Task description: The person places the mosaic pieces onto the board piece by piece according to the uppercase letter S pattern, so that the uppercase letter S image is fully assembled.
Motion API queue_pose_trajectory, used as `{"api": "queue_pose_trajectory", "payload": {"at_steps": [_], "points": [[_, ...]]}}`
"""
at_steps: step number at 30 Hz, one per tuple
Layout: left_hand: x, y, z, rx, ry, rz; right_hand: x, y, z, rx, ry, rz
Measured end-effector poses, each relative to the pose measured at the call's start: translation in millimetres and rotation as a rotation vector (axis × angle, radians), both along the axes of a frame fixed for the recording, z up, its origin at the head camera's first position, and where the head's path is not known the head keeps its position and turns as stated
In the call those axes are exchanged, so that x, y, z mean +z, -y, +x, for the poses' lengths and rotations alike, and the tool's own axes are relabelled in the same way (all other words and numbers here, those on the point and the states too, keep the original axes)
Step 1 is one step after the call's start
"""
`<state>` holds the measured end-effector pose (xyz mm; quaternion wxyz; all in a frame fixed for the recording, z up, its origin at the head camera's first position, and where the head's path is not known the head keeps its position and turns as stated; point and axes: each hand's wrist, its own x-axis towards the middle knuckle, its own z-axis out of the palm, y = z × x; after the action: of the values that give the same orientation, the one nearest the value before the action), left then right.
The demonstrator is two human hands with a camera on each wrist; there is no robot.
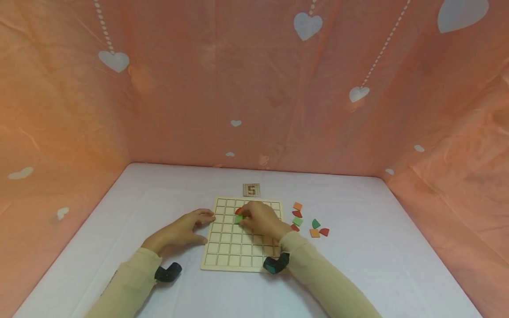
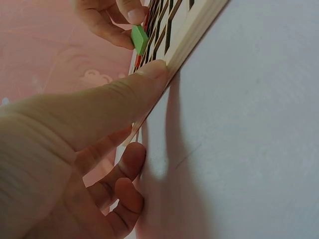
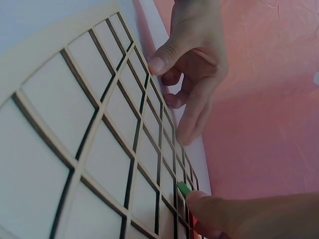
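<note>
A light green square tile [image 1: 238, 219] is pinched between the thumb and fingers of my right hand [image 1: 260, 217], over the upper part of a wooden grid board [image 1: 210, 248]. In the left wrist view this tile [image 2: 140, 40] stands tilted at the grid. Just behind it, a red rounded piece [image 1: 238, 211] shows, partly covered by the fingers. My left hand [image 1: 180, 229] rests at the board's left edge, thumb and fingers spread apart. The left thumb [image 2: 119, 97] touches the wooden rim, while its other fingers lie loosely bent beside it.
Right of the board lie loose pieces: orange squares [image 1: 314, 233], red rounded ones [image 1: 324, 232], a light green square [image 1: 297, 221] and a dark green piece [image 1: 316, 223]. A small patterned card [image 1: 252, 190] lies beyond the board on the white table [image 1: 358, 265]. Pink cloth [image 1: 254, 88] encloses the back and sides.
</note>
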<state>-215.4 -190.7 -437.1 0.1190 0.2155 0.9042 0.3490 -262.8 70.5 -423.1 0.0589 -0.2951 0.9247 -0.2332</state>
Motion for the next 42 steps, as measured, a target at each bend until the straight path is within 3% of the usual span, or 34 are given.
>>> {"api": "queue_pose_trajectory", "payload": {"at_steps": [20,29,42], "points": [[2.6,0,1.6,0.004,0.016,0.011,0.6,8,1.4,-0.006,-0.079,0.05],[-0.1,1,-0.3,-0.014,-0.018,-0.006,3.2,11,2.6,-0.026,-0.049,0.055],[1.0,1,-0.4,-0.009,-0.011,-0.007,3.1,11,4.1,-0.041,-0.056,0.075]]}}
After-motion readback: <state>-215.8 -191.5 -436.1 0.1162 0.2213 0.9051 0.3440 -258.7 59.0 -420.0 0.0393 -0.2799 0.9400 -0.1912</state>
